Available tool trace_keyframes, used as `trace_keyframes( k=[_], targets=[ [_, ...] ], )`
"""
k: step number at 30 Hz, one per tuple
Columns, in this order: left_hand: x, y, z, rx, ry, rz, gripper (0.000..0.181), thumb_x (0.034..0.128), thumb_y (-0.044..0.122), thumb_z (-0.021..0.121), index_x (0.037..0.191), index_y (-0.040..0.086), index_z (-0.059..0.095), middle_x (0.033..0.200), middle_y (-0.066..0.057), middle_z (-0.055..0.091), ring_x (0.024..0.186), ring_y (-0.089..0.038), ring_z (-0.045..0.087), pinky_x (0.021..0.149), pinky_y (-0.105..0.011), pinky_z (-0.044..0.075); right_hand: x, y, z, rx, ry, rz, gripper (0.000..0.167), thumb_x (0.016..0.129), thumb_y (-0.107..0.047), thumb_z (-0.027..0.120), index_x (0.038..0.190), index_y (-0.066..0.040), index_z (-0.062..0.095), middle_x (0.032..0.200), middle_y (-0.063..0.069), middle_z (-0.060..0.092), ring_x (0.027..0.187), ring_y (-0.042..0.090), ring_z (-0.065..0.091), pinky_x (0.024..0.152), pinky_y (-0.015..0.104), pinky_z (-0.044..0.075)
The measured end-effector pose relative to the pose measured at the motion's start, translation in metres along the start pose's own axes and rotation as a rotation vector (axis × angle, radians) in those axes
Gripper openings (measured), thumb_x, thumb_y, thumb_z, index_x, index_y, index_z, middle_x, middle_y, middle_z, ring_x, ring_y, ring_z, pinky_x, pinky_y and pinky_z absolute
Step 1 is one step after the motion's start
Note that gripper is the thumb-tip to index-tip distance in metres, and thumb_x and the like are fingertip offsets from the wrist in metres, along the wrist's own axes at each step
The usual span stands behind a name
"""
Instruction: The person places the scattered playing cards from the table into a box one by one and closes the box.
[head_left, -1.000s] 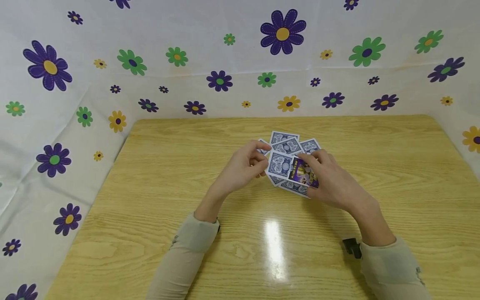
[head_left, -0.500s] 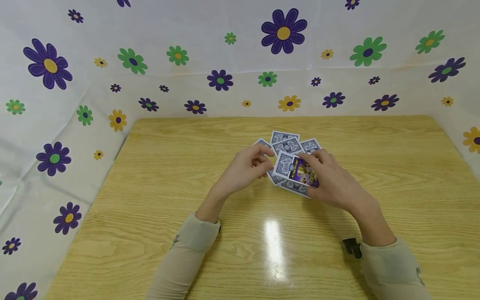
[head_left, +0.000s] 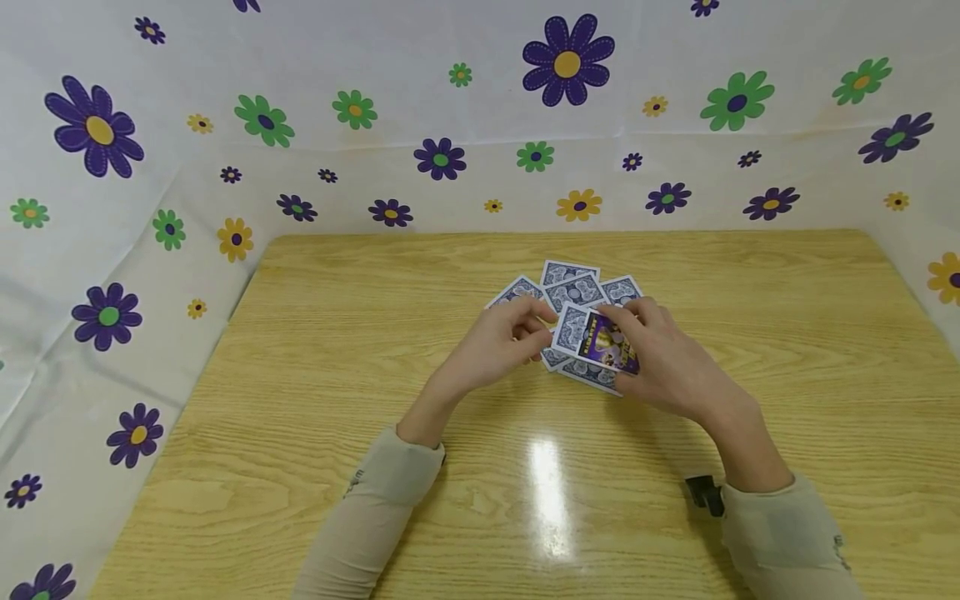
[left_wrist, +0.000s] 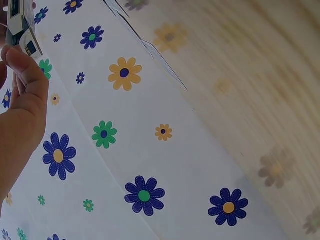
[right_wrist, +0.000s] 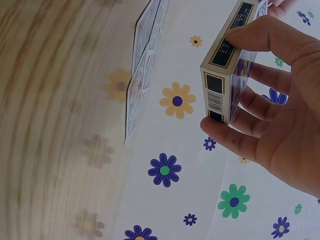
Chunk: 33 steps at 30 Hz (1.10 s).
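My right hand (head_left: 667,358) grips a card box (head_left: 607,343) with a purple printed face, thumb on one narrow side and fingers round the other in the right wrist view. From the box's left end juts a playing card (head_left: 572,328) with a blue patterned back; whether more lie under it is hidden. My left hand (head_left: 498,346) has curled fingers at that end, thumb and fingertips at the card's outer edge. In the left wrist view its thumb (left_wrist: 20,60) meets a pale flap or card end. Several face-down cards (head_left: 573,293) lie spread beneath and behind.
The wood-grain table (head_left: 337,375) extends on all sides of the cards. A white cloth (head_left: 487,183) with printed flowers hangs along its back and sides. A black strap part (head_left: 705,493) shows at the right wrist.
My left hand has shifted slightly right, and the jutting card has slid further into the box. More of the left-hand loose card shows. The right hand and box have stayed almost still.
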<state>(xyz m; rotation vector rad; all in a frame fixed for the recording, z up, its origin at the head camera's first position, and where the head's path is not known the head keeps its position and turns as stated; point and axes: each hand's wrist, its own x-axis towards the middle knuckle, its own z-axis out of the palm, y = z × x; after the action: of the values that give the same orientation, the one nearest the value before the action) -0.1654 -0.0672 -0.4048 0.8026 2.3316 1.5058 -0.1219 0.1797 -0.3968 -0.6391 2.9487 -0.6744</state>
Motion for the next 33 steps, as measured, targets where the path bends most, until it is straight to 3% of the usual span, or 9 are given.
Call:
trace_keyframes(
  k=[9, 21, 33],
  targets=[
    [0.001, 0.003, 0.007, 0.030, -0.031, -0.004, 0.020, 0.0974, 0.008, 0.059, 0.116, 0.003, 0.064, 0.098, -0.017, 0.069, 0.074, -0.015, 0.062, 0.064, -0.026, 0.054, -0.001, 0.000, -0.001, 0.002, 0.005, -0.006, 0.081, 0.078, -0.007, 0.076, 0.150, -0.005, 0.038, 0.135, 0.022, 0.040, 0.118, 0.035, 0.043, 0.096, 0.053, 0.048],
    [0.000, 0.007, 0.011, 0.077, -0.008, 0.001, 0.022, 0.0977, 0.010, 0.060, 0.118, 0.004, 0.066, 0.104, -0.008, 0.070, 0.078, -0.015, 0.065, 0.065, -0.026, 0.055, -0.001, 0.000, 0.000, -0.014, 0.009, -0.009, 0.080, 0.078, -0.007, 0.077, 0.149, -0.005, 0.039, 0.134, 0.021, 0.040, 0.118, 0.035, 0.043, 0.097, 0.053, 0.048],
    [0.000, 0.009, 0.015, 0.099, -0.035, 0.001, 0.028, 0.0963, 0.009, 0.061, 0.123, 0.002, 0.064, 0.109, -0.009, 0.070, 0.084, -0.016, 0.065, 0.069, -0.024, 0.055, -0.001, -0.001, -0.001, -0.008, 0.004, -0.009, 0.080, 0.079, -0.007, 0.076, 0.149, -0.005, 0.038, 0.135, 0.022, 0.040, 0.118, 0.036, 0.043, 0.096, 0.053, 0.047]
  ],
)
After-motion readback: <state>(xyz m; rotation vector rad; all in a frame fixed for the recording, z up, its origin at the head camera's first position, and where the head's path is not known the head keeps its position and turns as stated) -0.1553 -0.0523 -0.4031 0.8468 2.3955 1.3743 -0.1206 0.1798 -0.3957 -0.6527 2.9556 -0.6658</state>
